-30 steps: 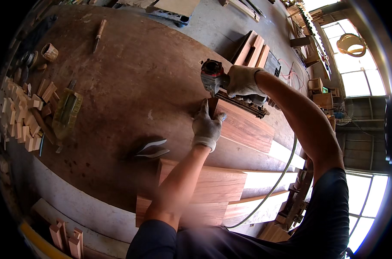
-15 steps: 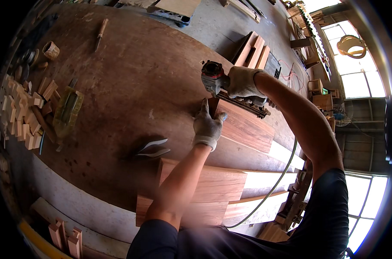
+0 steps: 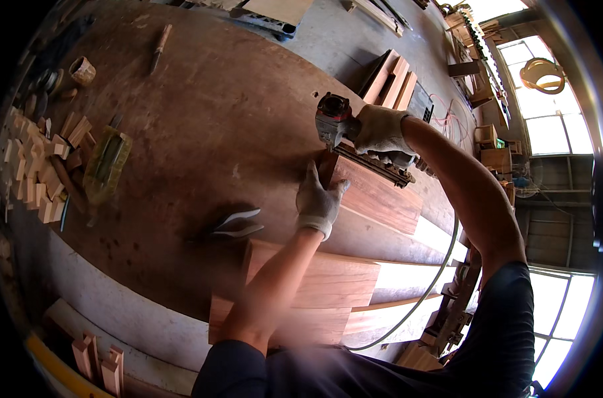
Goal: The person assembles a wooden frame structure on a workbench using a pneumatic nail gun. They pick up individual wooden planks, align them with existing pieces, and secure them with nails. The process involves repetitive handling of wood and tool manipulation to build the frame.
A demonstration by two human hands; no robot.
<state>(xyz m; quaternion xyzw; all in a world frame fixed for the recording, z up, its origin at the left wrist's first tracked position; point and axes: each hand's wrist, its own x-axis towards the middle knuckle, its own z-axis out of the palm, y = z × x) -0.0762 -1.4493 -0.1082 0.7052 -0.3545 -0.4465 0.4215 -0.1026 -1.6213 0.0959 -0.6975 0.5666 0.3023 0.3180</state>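
My right hand (image 3: 381,129), in a pale work glove, is closed round the handle of a grey and black nail gun (image 3: 333,119). The gun's long magazine lies just over the far edge of a reddish-brown wooden board (image 3: 378,196). My left hand (image 3: 318,199), also gloved, is at the left end of this board. Its thumb and fingers are spread round the near corner, holding it. The gun's nose is partly hidden behind the board end and cannot be made out. A curved pair of pliers-like handles (image 3: 238,224) lies left of my left forearm.
More brown boards (image 3: 315,282) lie nearer me, with a green hose (image 3: 424,298) across them. Wood offcuts (image 3: 36,166), a yellowish tray (image 3: 107,166) and a cup (image 3: 82,71) sit at the left. A chisel-like tool (image 3: 161,48) lies far off; stacked boards (image 3: 391,79) stand beyond the gun.
The nail gun and my right hand have shifted slightly to the right. My left hand has slid a little toward me along the board end. The whole view has turned slightly.
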